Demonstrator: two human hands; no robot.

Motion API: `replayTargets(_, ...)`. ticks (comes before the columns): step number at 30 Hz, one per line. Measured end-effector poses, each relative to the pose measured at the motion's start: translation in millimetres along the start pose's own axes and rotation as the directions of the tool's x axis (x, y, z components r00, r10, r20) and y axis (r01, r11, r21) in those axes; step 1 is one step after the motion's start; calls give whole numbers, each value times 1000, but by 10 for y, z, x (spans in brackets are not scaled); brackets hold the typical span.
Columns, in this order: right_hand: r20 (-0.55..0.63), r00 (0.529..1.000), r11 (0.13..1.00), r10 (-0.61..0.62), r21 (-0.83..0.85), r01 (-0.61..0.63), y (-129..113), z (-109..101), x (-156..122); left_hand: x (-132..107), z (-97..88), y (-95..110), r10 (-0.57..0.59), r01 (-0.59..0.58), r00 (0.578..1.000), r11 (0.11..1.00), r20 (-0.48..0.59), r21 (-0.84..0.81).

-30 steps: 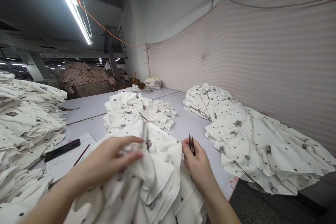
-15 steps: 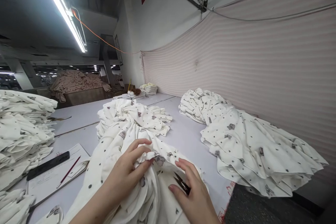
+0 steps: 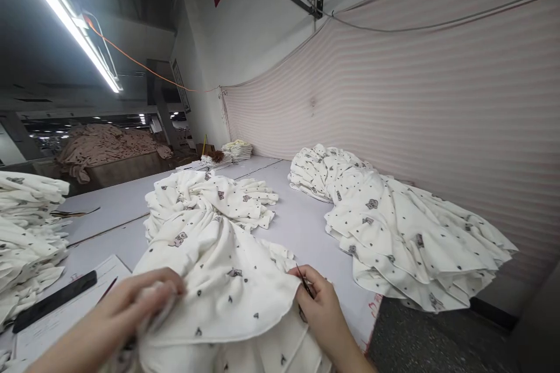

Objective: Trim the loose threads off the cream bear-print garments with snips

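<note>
A stack of white fabric pieces [image 3: 231,297] with grey animal prints and dark dots lies in front of me, its top layer spread out between my hands. My right hand [image 3: 324,309] pinches that layer's right edge and keeps small black thread snips [image 3: 305,281] in the palm, blades pointing up. On the other side, my left hand [image 3: 140,303] is smeared by motion, its fingers closed on a bunched part of the same fabric. Whatever lies under the left palm is hidden.
Another heap of the printed fabric [image 3: 394,227] lies right, overhanging the table edge. White fabric is piled [image 3: 26,245] at left. Near it are a black phone [image 3: 55,301], a paper sheet [image 3: 48,335] and a dark red pencil [image 3: 107,289]. A striped curtain [image 3: 394,87] covers the wall.
My left hand has moved left and down with bunched fabric, and the top layer now spreads wide. The right hand has closed on its edge. The view has shifted slightly right.
</note>
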State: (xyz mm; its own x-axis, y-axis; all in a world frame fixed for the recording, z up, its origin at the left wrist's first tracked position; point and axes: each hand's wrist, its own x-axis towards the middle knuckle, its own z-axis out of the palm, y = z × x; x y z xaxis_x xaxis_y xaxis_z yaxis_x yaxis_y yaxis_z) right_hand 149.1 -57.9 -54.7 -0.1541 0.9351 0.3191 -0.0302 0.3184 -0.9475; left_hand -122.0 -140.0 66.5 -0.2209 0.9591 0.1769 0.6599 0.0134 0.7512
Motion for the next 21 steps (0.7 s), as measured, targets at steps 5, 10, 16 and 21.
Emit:
replayTargets(5,-20,991,931,130,347,-115,-109,173,-91,-206,669,413,24,-178,965,794,263,581)
replayTargets(10,31,970,886,241,401,-232,-157,237,-144,-233,1174,422,270,-347,938,698,218,627)
replayTargets(16,-132,970,968,-205,-176,181,-236,139,-281,-211,1177,77,486,-492,862,731,145,473)
replayTargets(21,65,876,783,-477,-421,457,-234,167,-382,-221,1151,73,476,-482,869,750,137,453)
